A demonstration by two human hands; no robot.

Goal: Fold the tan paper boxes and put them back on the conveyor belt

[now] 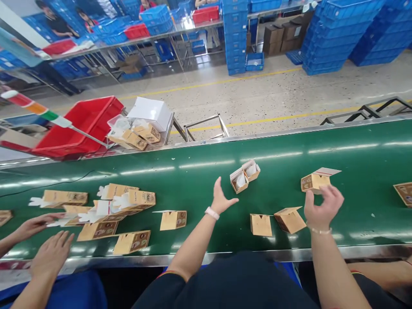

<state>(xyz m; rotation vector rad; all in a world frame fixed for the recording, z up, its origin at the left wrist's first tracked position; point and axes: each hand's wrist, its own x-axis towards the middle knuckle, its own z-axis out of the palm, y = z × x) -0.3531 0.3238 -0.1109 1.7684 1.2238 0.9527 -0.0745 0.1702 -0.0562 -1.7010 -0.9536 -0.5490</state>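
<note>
My left hand [221, 201], with a pale band at the wrist, is over the green conveyor belt, thumb and fingers spread and nothing in them. Just beyond its fingers are two open small cardboard boxes [240, 180] side by side, with white wrapped contents inside. My right hand [322, 208], a bracelet at its wrist, is at the near side of a small cardboard box [314, 182] with its lid flap raised. Its thumb and fingers are curved and apart; whether they touch that box I cannot tell. Between my hands lie a closed-looking box [261, 225] and a tilted box [290, 220].
A co-worker's hands [51, 253] are at a group of boxes [112, 210] on the left. Another box [174, 220] lies nearer me. Beyond the conveyor belt [199, 167] stand a red bin [86, 124] and stacked blue crates [337, 34]. Another person's arm shows at lower right.
</note>
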